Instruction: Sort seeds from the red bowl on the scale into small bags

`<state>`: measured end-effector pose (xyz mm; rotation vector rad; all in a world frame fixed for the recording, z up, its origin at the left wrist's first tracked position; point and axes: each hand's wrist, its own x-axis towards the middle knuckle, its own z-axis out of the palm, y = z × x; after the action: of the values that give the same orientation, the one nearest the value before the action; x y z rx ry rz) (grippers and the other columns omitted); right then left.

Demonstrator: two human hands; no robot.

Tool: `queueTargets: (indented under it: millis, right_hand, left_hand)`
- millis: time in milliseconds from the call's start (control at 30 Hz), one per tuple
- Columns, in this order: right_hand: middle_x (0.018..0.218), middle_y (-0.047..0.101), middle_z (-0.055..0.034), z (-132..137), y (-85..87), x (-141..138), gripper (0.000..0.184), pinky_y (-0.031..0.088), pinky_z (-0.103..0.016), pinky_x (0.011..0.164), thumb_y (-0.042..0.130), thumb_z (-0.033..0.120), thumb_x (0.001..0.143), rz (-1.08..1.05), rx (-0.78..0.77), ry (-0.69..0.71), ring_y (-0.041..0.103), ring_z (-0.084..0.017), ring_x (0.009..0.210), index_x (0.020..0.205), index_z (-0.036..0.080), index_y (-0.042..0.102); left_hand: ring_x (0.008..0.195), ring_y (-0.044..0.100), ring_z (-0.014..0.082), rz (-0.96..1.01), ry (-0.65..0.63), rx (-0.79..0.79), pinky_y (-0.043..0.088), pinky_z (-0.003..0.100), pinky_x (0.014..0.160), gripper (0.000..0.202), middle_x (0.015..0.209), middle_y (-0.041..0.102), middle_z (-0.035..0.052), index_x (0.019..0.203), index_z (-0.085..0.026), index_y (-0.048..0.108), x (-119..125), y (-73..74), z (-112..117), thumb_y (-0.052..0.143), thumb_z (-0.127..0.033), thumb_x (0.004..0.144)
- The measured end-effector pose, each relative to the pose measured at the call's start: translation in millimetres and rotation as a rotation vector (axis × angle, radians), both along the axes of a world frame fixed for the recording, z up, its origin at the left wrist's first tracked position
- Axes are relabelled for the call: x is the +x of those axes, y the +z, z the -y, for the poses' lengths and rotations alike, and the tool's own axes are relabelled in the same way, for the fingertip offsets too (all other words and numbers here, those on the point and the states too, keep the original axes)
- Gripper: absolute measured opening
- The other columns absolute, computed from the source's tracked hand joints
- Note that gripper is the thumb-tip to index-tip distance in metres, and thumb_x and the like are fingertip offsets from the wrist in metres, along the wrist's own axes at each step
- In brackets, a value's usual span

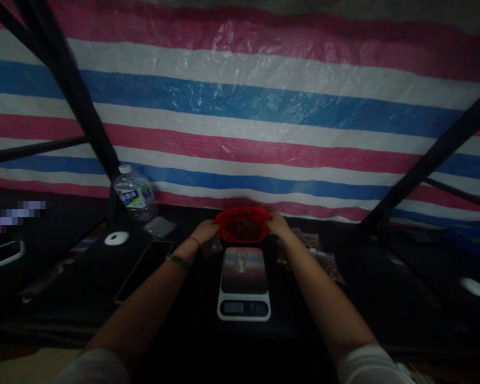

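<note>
A red plastic bowl (226,232) stands at the back of the dark table, with small dark brown pieces (244,230) inside it. My left hand (206,231) grips its left rim, and my right hand (278,224) has hold of the right rim. The fingers are partly hidden at the edge. Just in front of the bowl is a white kitchen scale (244,296) with a shiny top plate and a dark display. Clear bags of brown pieces (328,264) lie beside my right forearm. Near my left hand is a small clear bag (213,247).
A large clear plastic bottle (136,194) stands at the left, with an empty-looking plastic bag (160,227) by it. A phone (144,271) and a white oval object (117,238) lie left of my arm. Dark metal frame bars (84,112) flank a striped sheet (256,117).
</note>
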<state>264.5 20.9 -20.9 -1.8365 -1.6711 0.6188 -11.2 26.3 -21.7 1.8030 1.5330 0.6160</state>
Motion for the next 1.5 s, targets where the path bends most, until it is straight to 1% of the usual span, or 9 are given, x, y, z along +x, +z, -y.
queueTargets:
  millis: [267, 533, 733, 867, 967, 1067, 1200, 1333, 1500]
  right_hand:
    - [0.072, 0.07, -0.0072, 6.7, 28.0, -14.9, 0.024, 0.047, -0.025, 0.061, 0.049, 0.02, 0.075, -0.019, 0.132, 0.026, 0.063, -0.018, 0.065, 0.085, 0.012, 0.07]
    - [0.087, 0.071, -0.0113, 6.0, 17.2, -6.7, 0.027, 0.046, -0.028, 0.073, 0.047, 0.017, 0.077, 0.063, 0.231, -0.023, 0.064, -0.02, 0.079, 0.089, 0.011, 0.07]
    - [0.088, 0.07, -0.0097, 25.2, 0.3, -0.9, 0.028, 0.046, -0.03, 0.075, 0.056, 0.029, 0.076, 0.053, 0.137, 0.011, 0.063, -0.021, 0.08, 0.096, 0.013, 0.068]
    - [0.103, 0.064, -0.0127, 45.1, 9.3, -0.3, 0.047, 0.045, -0.037, 0.085, 0.064, 0.04, 0.072, 0.024, 0.401, -0.128, 0.058, -0.024, 0.095, 0.109, 0.012, 0.06]
    - [0.091, 0.064, -0.0088, 64.3, 29.0, -17.0, 0.03, 0.047, -0.037, 0.08, 0.056, 0.039, 0.079, -0.077, 0.534, -0.094, 0.058, -0.021, 0.084, 0.096, 0.015, 0.062]
    - [0.092, 0.065, -0.0051, 83.2, 42.0, -51.1, 0.027, 0.049, -0.032, 0.076, 0.056, 0.037, 0.081, -0.311, 0.384, 0.231, 0.06, -0.017, 0.079, 0.101, 0.018, 0.062]
    - [0.104, 0.065, -0.0064, 95.0, 36.0, -93.8, 0.044, 0.05, -0.025, 0.062, 0.064, 0.038, 0.077, -0.681, 0.072, 0.435, 0.063, -0.016, 0.081, 0.118, 0.022, 0.056]
    - [0.101, 0.066, -0.006, 95.1, 24.5, -107.6, 0.057, 0.049, -0.022, 0.052, 0.069, 0.037, 0.073, -1.017, -0.027, 0.282, 0.066, -0.016, 0.076, 0.123, 0.023, 0.046]
    - [0.092, 0.065, -0.0029, 103.4, 26.2, -107.6, 0.032, 0.052, -0.025, 0.057, 0.065, 0.035, 0.075, -1.241, -0.035, 0.17, 0.067, -0.016, 0.072, 0.1, 0.023, 0.05]
  left_hand:
    - [0.066, 0.063, 0.0198, -0.095, -0.103, 0.105, 0.041, 0.026, 0.06, 0.034, 0.071, 0.07, 0.0078, 0.072, -0.016, 0.072, 8.8, 33.2, 4.3, 0.049, -0.041, 0.078]
    - [0.084, 0.066, 0.0229, -0.182, 0.002, 0.177, 0.042, 0.027, 0.067, 0.036, 0.091, 0.072, 0.0114, 0.085, -0.016, 0.071, -3.7, 18.8, 3.6, 0.043, -0.039, 0.083]
    - [0.093, 0.065, 0.0277, -0.171, -0.012, 0.107, 0.045, 0.031, 0.078, 0.043, 0.098, 0.07, 0.0149, 0.091, -0.015, 0.069, -18.7, -3.0, 7.0, 0.049, -0.052, 0.079]
    - [0.099, 0.062, 0.0265, 0.131, 0.144, 0.138, 0.044, 0.034, 0.086, 0.044, 0.102, 0.069, 0.012, 0.095, -0.016, 0.067, -38.5, -6.7, 12.1, 0.045, -0.051, 0.081]
    - [0.092, 0.062, 0.022, 0.565, 0.207, 0.178, 0.047, 0.031, 0.08, 0.031, 0.1, 0.068, 0.0077, 0.092, -0.016, 0.066, -42.4, 8.1, 20.2, 0.051, -0.036, 0.075]
    - [0.069, 0.06, 0.0146, 0.954, 0.22, 0.098, 0.047, 0.025, 0.063, 0.025, 0.082, 0.066, 0.0026, 0.089, -0.016, 0.063, -28.3, 31.4, 36.3, 0.063, -0.028, 0.067]
    - [0.068, 0.059, 0.0107, 1.249, 0.137, 0.104, 0.047, 0.022, 0.062, 0.026, 0.08, 0.063, -0.0001, 0.088, -0.018, 0.061, -1.9, 51.1, 59.4, 0.072, -0.023, 0.065]
    - [0.071, 0.06, 0.0105, 1.364, 0.086, 0.07, 0.049, 0.024, 0.065, 0.03, 0.082, 0.062, -0.0004, 0.091, -0.02, 0.06, 7.9, 50.3, 70.7, 0.075, -0.023, 0.066]
    - [0.072, 0.059, 0.008, 1.466, 0.12, 0.073, 0.049, 0.021, 0.068, 0.029, 0.08, 0.061, -0.0024, 0.09, -0.019, 0.058, 8.4, 44.2, 74.3, 0.076, -0.023, 0.068]
